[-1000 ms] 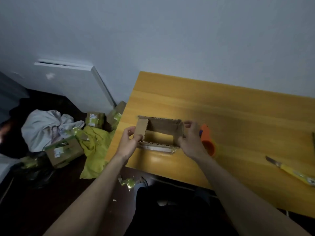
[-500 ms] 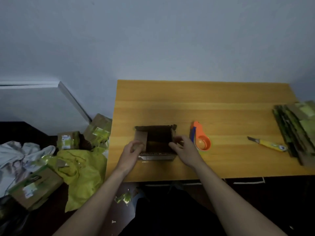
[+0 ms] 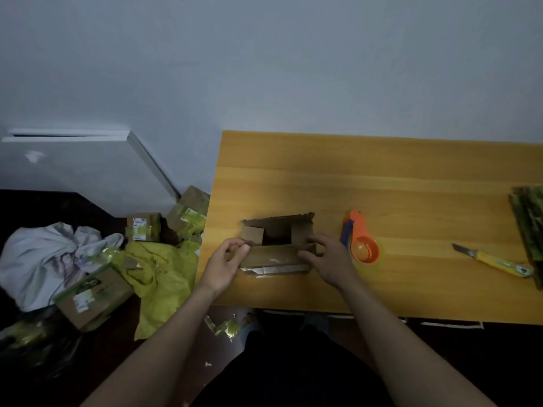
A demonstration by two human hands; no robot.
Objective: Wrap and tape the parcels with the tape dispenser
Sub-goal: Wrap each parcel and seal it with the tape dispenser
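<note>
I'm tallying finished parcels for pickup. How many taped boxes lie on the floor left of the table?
3: one against the wall beside the table's corner, one just left of it, one nearer, by the white bag. The yellow sheet may hide more.

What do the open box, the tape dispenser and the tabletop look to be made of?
Box: brown corrugated cardboard, matte, with rough cut edges. Tape dispenser: likely moulded plastic, smooth, orange with a blue part. Tabletop: wood or wood-look laminate, yellowish with long grain streaks and a slight sheen; which one is unclear.
</note>
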